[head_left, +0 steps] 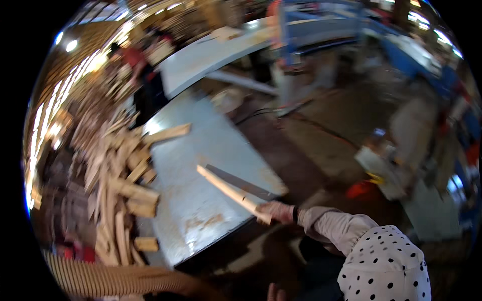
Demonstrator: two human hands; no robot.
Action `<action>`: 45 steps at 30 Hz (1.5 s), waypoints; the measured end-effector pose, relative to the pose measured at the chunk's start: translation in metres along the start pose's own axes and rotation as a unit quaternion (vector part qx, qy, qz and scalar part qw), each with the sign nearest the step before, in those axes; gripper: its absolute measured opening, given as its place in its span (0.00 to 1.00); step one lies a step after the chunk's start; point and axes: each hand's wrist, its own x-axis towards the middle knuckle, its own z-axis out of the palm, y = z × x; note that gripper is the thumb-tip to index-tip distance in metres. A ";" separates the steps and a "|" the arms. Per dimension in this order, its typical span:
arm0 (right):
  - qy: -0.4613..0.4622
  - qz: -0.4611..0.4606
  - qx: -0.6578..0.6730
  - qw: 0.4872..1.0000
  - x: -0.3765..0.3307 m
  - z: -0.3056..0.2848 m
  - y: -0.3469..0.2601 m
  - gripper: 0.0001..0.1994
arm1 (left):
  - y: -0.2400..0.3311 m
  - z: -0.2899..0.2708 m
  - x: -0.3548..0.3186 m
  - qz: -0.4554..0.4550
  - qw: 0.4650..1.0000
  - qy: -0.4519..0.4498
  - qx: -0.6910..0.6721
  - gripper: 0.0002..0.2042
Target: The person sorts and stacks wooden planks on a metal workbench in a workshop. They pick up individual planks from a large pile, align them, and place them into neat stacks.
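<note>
My right hand (277, 211) is closed around the near end of a long pale wooden strip (228, 189). The strip slants up and to the left over the corner of a grey metal-topped table (201, 150) and throws a dark shadow on it. My arm in a light sleeve (331, 228) comes in from the lower right, beside white cloth with black dots (386, 266). A few fingertips (273, 292) show at the bottom edge, probably my left hand; its state is hidden. The picture is blurred.
A heap of several short wood offcuts (120, 185) lies along the table's left side. A ribbed tan hose (115, 281) runs along the bottom left. A person in red (134, 59) stands at the back left. Blue machinery (311, 25) is behind, and a red object (361, 190) lies on the floor.
</note>
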 end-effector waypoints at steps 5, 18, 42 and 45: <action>0.234 -0.188 -0.195 0.934 -0.288 0.055 0.007 0.38 | 0.044 0.021 0.039 0.108 0.979 -0.134 0.107 0.27; 0.867 -0.380 0.127 0.297 -0.740 0.025 0.294 0.34 | 0.248 0.373 -0.028 0.338 0.721 -0.487 0.360 0.25; 0.903 0.254 -0.300 0.174 -1.318 -0.184 0.493 0.16 | 0.227 0.491 -0.120 0.407 0.589 -0.392 0.578 0.22; 0.848 0.138 -0.471 0.202 -1.227 -0.212 0.485 0.15 | 0.219 0.447 -0.144 0.367 0.652 -0.333 0.574 0.21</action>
